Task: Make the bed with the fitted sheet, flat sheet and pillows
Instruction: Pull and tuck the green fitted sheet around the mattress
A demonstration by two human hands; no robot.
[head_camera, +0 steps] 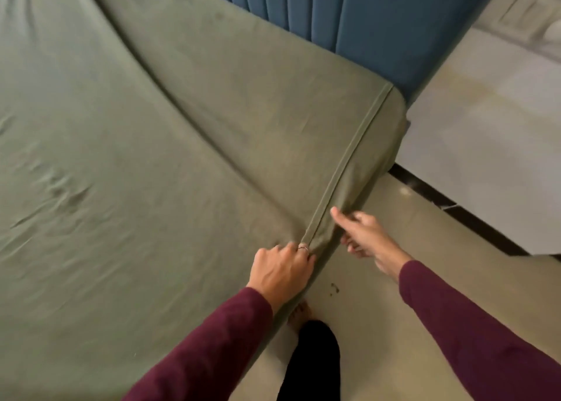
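Note:
An olive-green sheet (136,145) covers the mattress, with a raised seam (349,164) running from the head corner down to my hands. My left hand (282,267) grips the sheet at the near end of that seam, on the mattress edge. My right hand (361,233) is beside the mattress side, its thumb and fingers pinching the hanging fabric just right of the seam. A long crease curves across the bed top. No pillows are in view.
A blue padded headboard (379,21) stands behind the bed. Pale tiled floor (394,279) lies to the right, crossed by a dark strip (449,206). My bare foot and dark trouser leg (309,361) stand close against the bed side.

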